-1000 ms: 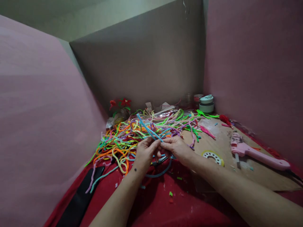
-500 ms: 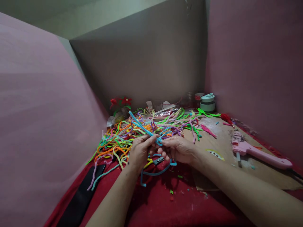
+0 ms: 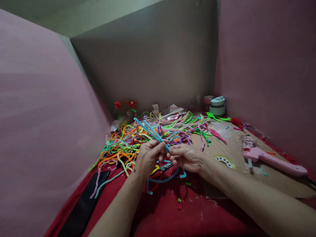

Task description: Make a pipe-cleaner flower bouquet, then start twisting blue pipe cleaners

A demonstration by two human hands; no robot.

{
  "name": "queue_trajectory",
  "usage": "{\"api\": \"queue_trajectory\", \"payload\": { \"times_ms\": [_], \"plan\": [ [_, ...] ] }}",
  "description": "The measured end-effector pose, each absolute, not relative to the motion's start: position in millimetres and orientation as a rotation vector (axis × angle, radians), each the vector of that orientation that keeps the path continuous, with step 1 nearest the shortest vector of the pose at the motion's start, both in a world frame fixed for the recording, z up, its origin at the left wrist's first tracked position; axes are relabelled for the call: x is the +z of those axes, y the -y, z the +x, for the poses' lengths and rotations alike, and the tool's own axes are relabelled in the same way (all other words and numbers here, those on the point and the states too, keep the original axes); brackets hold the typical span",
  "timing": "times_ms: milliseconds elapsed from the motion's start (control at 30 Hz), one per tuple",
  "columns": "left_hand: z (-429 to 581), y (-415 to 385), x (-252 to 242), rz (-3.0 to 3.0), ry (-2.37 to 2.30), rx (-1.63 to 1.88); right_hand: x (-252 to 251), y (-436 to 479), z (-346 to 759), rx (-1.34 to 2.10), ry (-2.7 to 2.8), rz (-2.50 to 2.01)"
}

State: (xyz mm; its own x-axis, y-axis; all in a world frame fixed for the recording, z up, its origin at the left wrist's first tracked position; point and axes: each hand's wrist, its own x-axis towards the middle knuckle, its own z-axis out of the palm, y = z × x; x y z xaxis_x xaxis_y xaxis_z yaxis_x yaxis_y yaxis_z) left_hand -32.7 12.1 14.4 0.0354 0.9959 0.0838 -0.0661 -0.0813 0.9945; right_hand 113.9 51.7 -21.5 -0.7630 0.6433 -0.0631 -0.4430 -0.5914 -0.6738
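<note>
Blue pipe cleaners run through both hands, their long ends slanting up to the left. My left hand pinches them between thumb and fingers near the middle. My right hand grips their lower end, close beside the left fingertips. Below the hands, partly hidden, lie pliers or cutters with yellow handles. Another blue pipe cleaner curves on the red cloth just under them. Behind the hands spreads a tangled heap of multicoloured pipe cleaners.
A pink glue gun rests on a cardboard sheet at right, near a yellow-rimmed white piece with holes. A black strap-like item lies at left on the red cloth. A mint-lidded jar and red flowers stand at the back.
The blue pipe cleaners were bent into a small loop between my fingertips; now they look straighter there, their upper ends spread apart. My right fingers have curled in closer around the lower end.
</note>
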Motion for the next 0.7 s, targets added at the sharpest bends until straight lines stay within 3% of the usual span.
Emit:
{"api": "queue_trajectory", "payload": {
  "times_ms": [700],
  "plan": [
    [-25.1,-10.7,15.0,1.436,-1.368,1.273,-17.6,-45.8,107.1,1.891,1.156,-0.695]
  ]
}}
